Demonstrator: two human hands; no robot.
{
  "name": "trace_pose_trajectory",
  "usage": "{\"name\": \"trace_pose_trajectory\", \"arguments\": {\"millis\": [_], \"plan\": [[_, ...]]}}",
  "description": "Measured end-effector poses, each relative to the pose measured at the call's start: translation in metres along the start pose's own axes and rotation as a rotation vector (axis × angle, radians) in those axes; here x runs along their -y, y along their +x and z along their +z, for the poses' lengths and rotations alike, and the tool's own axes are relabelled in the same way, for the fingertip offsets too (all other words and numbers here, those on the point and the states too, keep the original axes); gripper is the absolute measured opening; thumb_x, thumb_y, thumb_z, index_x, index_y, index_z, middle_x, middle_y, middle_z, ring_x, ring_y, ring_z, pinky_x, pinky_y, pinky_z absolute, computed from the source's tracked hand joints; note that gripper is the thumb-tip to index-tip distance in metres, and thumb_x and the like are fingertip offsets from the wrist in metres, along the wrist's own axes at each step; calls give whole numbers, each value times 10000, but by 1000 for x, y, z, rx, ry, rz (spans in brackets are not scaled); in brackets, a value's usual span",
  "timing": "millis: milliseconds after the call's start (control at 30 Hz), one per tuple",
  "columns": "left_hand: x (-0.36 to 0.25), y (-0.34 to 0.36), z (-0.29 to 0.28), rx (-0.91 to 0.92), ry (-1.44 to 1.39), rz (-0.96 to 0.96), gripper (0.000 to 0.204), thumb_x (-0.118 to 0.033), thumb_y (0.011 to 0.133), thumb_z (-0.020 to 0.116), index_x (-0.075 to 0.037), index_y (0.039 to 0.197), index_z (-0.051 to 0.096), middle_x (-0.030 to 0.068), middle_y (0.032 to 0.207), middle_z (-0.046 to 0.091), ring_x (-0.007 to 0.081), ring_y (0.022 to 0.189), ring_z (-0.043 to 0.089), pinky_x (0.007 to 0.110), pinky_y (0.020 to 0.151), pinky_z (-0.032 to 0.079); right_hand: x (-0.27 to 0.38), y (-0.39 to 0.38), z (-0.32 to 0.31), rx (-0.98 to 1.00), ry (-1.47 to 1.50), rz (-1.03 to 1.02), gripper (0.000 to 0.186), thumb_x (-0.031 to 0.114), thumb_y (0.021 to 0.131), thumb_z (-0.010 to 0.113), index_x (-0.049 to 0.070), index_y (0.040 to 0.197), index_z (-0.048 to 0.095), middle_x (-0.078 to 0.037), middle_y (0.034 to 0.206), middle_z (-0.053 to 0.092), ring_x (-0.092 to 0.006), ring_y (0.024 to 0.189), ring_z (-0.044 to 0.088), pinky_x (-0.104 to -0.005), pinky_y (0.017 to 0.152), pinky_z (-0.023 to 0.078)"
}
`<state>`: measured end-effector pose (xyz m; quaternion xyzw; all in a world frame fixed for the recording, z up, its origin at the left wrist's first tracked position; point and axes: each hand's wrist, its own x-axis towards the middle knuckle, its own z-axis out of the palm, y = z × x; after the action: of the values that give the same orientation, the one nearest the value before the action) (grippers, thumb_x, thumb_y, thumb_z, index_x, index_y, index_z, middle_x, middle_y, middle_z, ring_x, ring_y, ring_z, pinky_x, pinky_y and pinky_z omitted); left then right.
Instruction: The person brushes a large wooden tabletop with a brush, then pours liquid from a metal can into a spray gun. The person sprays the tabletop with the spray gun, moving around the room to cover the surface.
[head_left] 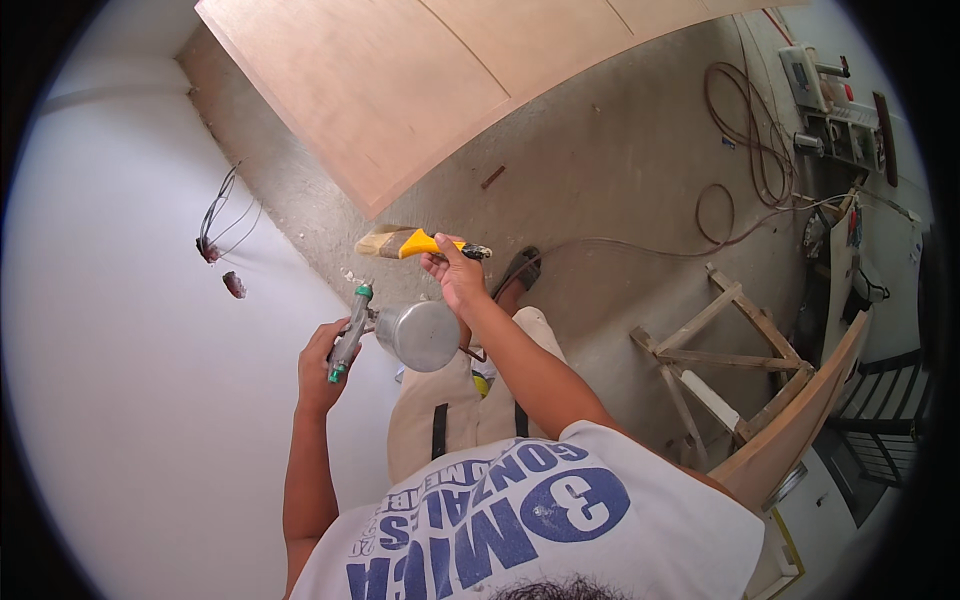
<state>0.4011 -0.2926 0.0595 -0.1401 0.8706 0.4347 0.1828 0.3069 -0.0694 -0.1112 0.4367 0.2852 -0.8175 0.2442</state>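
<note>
1. While the left hand (322,352) wraps its fingers round the spray gun (347,340), tipping could spill its cup (420,335), if filled;
2. the right hand (457,275) holds the yellow brush (415,243) in its fingers, near a corner of the panel (400,105); careless swinging might smear it.

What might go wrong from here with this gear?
The round silver metal cup on the grey, green-tipped spray gun in the left hand might spill if tilted; its contents are hidden. The brown hose runs close by the dark sandal and might snag it. The yellow-handled brush, pinched in the right hand, might slip.
</note>
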Motion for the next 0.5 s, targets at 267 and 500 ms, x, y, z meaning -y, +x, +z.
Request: {"name": "trace_pose_trajectory", "arguments": {"millis": [267,500], "plan": [[49,16,15,18,-17,57,316,-37,874,753,-35,1162,623,120,1035,672,265,870,654,321,800,524,67,47,7,-35,277,-274,183,169,940,745,97,1027,601,-60,967,644,-171,820,667,-305,734,618],[18,56,49,31,-1,198,353,-43,867,746,-39,1195,616,134,1059,663,268,865,647,338,774,523,266,99,-13,-70,435,-666,211,141,925,757,49,1047,611,-61,987,644,-170,897,658,-324,818,628]]}}
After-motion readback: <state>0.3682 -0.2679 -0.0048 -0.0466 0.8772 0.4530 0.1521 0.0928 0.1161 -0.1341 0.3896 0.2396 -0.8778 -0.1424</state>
